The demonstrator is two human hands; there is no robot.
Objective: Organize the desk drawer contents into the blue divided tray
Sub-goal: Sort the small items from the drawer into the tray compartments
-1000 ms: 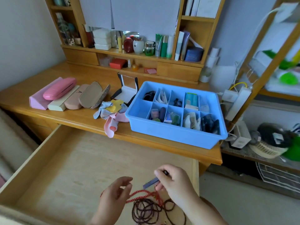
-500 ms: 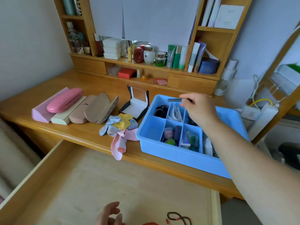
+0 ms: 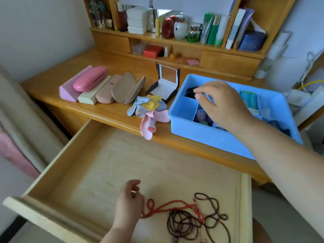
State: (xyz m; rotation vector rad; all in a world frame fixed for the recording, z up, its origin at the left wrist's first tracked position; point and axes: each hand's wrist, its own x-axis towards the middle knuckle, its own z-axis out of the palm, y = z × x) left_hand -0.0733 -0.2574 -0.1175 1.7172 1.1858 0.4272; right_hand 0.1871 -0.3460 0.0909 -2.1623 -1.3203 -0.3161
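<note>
The blue divided tray stands on the desk at the right, with small items in several compartments. My right hand reaches over its back left compartments, thumb and fingertips pinched on a small bluish-grey clip that is mostly hidden. The open wooden drawer lies below. My left hand rests in the drawer near its front, fingers curled round the end of a red bead string. A tangle of dark brown bead strings lies beside it.
Left of the tray lie crumpled pastel cloths, an open black jewellery box and a row of glasses cases. Bottles and boxes fill the back shelf. A power strip and cables sit at the right.
My right hand carried the clip from the drawer up to the tray and now dips low over the back left compartments. The camera tilted down, showing my left hand and the beads again.
</note>
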